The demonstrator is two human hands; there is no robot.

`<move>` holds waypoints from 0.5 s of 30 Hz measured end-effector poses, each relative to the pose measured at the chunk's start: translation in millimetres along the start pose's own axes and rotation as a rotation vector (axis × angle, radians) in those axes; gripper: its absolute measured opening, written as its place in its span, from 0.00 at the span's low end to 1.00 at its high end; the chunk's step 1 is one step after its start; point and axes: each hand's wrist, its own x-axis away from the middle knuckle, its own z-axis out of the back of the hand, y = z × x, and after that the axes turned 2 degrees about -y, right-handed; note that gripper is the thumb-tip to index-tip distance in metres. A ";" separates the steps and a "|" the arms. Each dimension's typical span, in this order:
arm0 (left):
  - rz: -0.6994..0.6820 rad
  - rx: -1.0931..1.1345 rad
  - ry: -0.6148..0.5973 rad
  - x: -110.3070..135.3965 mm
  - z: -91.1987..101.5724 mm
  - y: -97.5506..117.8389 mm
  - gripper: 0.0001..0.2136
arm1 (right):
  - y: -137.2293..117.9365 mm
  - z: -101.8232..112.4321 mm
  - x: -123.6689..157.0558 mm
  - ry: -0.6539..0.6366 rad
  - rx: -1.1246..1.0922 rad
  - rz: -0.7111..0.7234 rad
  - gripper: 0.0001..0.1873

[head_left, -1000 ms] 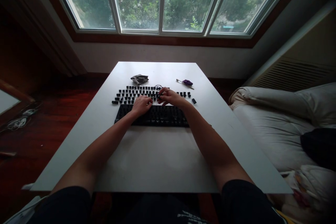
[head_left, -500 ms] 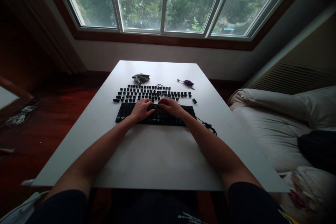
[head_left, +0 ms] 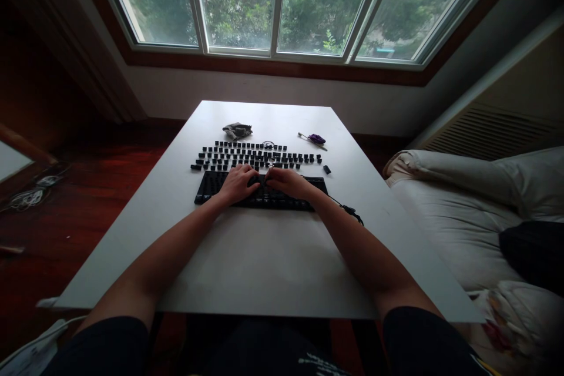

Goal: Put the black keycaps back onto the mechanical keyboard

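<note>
My right hand [head_left: 287,181] has its fingers bent close together over the middle of a black keyboard [head_left: 208,185]; I cannot tell whether they pinch anything. My left hand [head_left: 238,183], just beside it, lies over the keyboard with fingers curled and thumb apart; whatever is under it is hidden. The keyboard lies on a white table [head_left: 264,264], its cable [head_left: 349,210] bunched at the right. Beyond it, loose black keys [head_left: 254,157] sit in rows, then a crumpled grey cloth [head_left: 237,130] and a purple bundle [head_left: 316,139].
</note>
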 end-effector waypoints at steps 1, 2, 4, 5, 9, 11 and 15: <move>0.001 -0.003 -0.001 0.0 0.1 0.2 0.13 | 1.7 -1.9 -0.7 0.011 0.001 -0.012 0.09; 0.001 -0.008 -0.001 0.0 0.2 0.3 0.13 | 3.2 -3.6 -1.2 0.015 -0.013 -0.023 0.09; -0.003 -0.020 0.000 -0.1 0.3 0.1 0.13 | 4.4 -5.0 -1.2 0.010 -0.023 -0.030 0.10; -0.006 -0.027 0.001 -0.1 0.2 -0.1 0.13 | 3.8 -4.2 -0.5 0.001 -0.002 -0.017 0.10; -0.011 -0.052 0.000 -0.3 -0.5 -0.7 0.13 | -2.4 6.5 4.6 -0.116 0.163 0.115 0.10; -0.009 -0.058 -0.002 -0.3 -1.0 -0.6 0.13 | -3.2 11.5 5.9 -0.150 0.181 0.157 0.11; -0.021 -0.059 0.007 0.0 -1.2 -0.5 0.13 | 1.5 11.9 5.6 -0.134 0.128 0.156 0.13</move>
